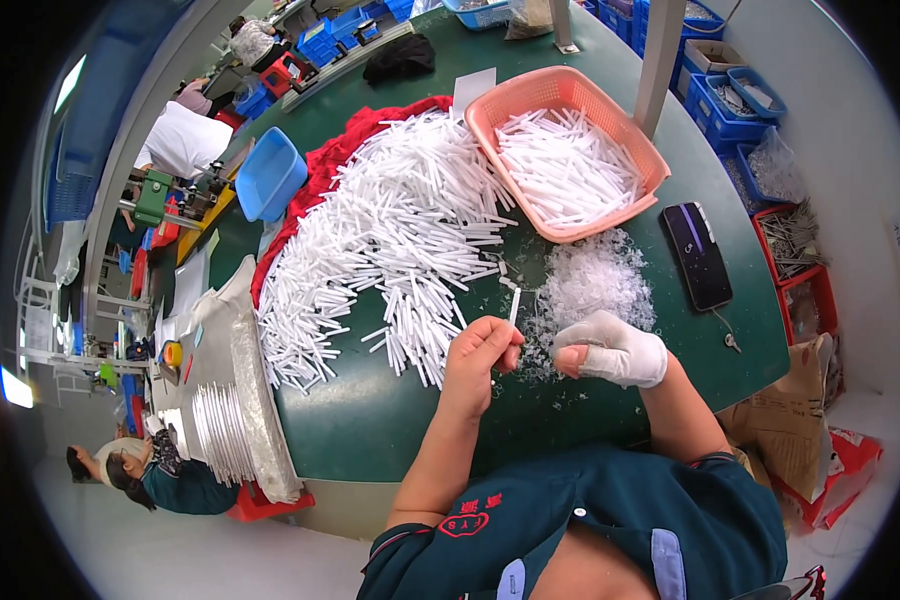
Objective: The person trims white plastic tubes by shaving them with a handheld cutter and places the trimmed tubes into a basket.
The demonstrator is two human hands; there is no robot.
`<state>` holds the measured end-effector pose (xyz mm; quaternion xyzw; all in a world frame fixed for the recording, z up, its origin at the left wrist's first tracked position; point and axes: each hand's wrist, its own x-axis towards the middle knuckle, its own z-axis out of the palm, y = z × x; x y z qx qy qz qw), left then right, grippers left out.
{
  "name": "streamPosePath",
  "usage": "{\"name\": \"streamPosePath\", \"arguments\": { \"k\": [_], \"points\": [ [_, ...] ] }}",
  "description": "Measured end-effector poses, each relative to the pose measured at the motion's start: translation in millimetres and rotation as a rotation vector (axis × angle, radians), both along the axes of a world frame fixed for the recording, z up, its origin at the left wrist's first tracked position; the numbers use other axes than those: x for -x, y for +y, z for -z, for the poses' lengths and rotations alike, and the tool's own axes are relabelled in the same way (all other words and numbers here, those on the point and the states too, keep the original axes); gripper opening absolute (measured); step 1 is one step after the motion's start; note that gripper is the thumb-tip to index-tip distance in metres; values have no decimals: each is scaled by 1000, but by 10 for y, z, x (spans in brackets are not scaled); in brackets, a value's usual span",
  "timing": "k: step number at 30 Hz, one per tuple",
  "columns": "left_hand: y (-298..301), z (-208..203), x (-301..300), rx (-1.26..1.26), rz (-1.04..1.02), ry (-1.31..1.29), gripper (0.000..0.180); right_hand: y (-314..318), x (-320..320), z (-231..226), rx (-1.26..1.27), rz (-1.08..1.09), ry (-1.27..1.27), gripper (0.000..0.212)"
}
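My left hand (480,362) is closed, pinching a short white tube (515,304) that stands up from between thumb and fingers. Beside it, my right hand (618,350) wears a white glove with the thumb bare. Its fingers are curled together, and whatever they may hold is hidden. A small gap separates the two hands. Just beyond them lies a heap of clear plastic scraps (595,285). To the left spreads a large pile of white tubes (400,225), partly on a red cloth (342,148). Behind the scraps, a pink plastic basket (482,112) holds more white tubes.
A black phone (698,258) and a key (731,342) lie right on the green table (370,440). A blue bin (272,175) stands at the far left. A metal post (660,65) rises behind the basket. Blue crates (740,105) line the right wall. Other people sit leftward.
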<state>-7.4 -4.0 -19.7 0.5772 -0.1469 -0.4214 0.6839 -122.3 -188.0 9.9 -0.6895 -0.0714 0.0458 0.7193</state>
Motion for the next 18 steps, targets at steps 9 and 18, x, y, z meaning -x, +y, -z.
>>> {"name": "streamPosePath", "arguments": {
  "k": [9,18],
  "points": [
    [-23,-36,31,56,-1,121,24,138,-86,141,560,450,-6,17],
    [-56,-19,56,-4,156,46,25,116,-127,158,-238,489,241,22]
  ]
}}
